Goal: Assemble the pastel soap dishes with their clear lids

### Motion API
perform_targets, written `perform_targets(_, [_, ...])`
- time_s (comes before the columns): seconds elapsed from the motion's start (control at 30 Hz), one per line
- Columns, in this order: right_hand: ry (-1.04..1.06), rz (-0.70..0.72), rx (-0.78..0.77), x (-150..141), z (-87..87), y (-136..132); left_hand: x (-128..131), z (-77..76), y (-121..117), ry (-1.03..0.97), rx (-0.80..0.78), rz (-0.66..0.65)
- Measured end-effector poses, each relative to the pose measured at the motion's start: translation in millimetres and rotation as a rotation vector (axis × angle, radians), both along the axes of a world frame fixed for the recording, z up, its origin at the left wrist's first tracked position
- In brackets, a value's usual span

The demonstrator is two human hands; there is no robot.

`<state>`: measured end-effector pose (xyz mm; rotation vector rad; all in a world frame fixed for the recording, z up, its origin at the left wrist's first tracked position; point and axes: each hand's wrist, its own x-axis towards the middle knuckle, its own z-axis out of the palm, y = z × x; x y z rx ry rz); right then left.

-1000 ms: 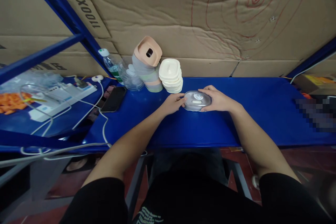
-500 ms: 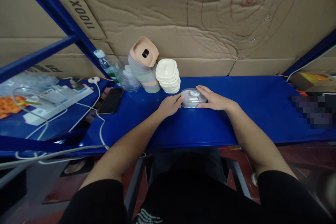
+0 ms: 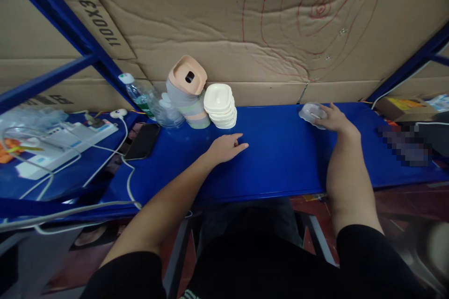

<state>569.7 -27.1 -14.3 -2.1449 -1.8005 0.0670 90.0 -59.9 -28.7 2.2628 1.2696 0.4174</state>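
Off to the right on the blue tabletop (image 3: 273,163), my right hand (image 3: 333,118) grips a small translucent plastic container (image 3: 312,113) by its right side. A short white piece shows on the container, and its right edge is hidden under my fingers. My left hand (image 3: 228,147) hovers near the middle of the table with index finger and thumb apart and nothing in it. Just beyond it stands a stack of cream rounded-square lids (image 3: 219,98). Beside that leans a taller stack of grey, green and peach containers (image 3: 194,111), topped by a peach piece (image 3: 185,74) with a dark opening.
Clear plastic cups (image 3: 171,114) and a water bottle (image 3: 135,93) stand at the back left. A black phone (image 3: 143,141), white cables and a power strip (image 3: 66,149) lie further left. Cardboard (image 3: 210,23) backs the table; an open box (image 3: 403,110) sits far right.
The translucent container has gone from between both hands to the right, carried by my right hand. My left hand has let go and stays near the middle, fingers apart. The view has shifted slightly.
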Motion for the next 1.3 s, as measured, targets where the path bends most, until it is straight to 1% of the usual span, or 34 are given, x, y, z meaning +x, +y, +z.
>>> perform_targets(0.1, [0.062,-0.192,-0.08,11.8,1.3,-4.7,0.0,1.7,-1.1,0.008,-0.019,-0.01])
perform_targets(0.13, [0.075,-0.247,-0.071,13.9,1.3,-5.4,0.0,2.3,-1.5,0.011,-0.024,-0.01])
perform_targets(0.23, [0.093,-0.383,0.038,22.2,-2.5,-7.6,0.8,3.6,-2.8,0.034,-0.024,-0.018])
perform_targets(0.3, [0.089,-0.454,0.126,30.1,-8.8,-9.6,2.0,4.0,-3.6,0.054,-0.008,-0.026])
perform_targets(0.4, [0.077,-0.561,0.212,40.4,-21.0,-11.6,3.3,4.5,-4.3,0.042,0.037,-0.02])
perform_targets(0.47, [0.061,-0.607,0.273,43.2,-27.8,-10.6,2.6,5.3,-4.1,-0.009,0.11,0.029])
perform_targets(0.53, [0.035,-0.612,0.353,41.7,-31.3,-7.0,-0.3,7.1,-2.7,-0.087,0.234,0.142])
perform_targets(0.63, [0.024,-0.557,0.439,31.9,-29.2,2.8,-9.2,11.5,2.7,-0.185,0.417,0.35])
perform_targets(0.67, [0.032,-0.521,0.447,26.8,-26.9,6.6,-13.0,13.1,5.5,-0.201,0.454,0.403])
perform_targets(0.73, [0.048,-0.414,0.443,14.4,-21.5,13.9,-20.9,15.6,12.3,-0.208,0.486,0.462])
perform_targets(0.87, [0.063,-0.172,0.406,-15.3,-16.7,24.1,-33.5,16.3,26.3,-0.164,0.481,0.467])
perform_targets(1.03, [0.061,0.035,0.35,-44.7,-28.7,31.4,-39.6,17.3,34.0,-0.093,0.482,0.475])
perform_targets(1.13, [0.012,0.087,0.279,-52.9,-36.0,35.0,-41.1,20.9,33.4,-0.013,0.479,0.478])
perform_targets(1.23, [-0.017,0.069,0.202,-55.7,-38.7,36.4,-42.7,24.2,31.7,0.052,0.469,0.455])
perform_targets(1.3, [-0.019,0.053,0.183,-55.5,-38.9,36.1,-44.1,25.1,30.8,0.058,0.479,0.433])
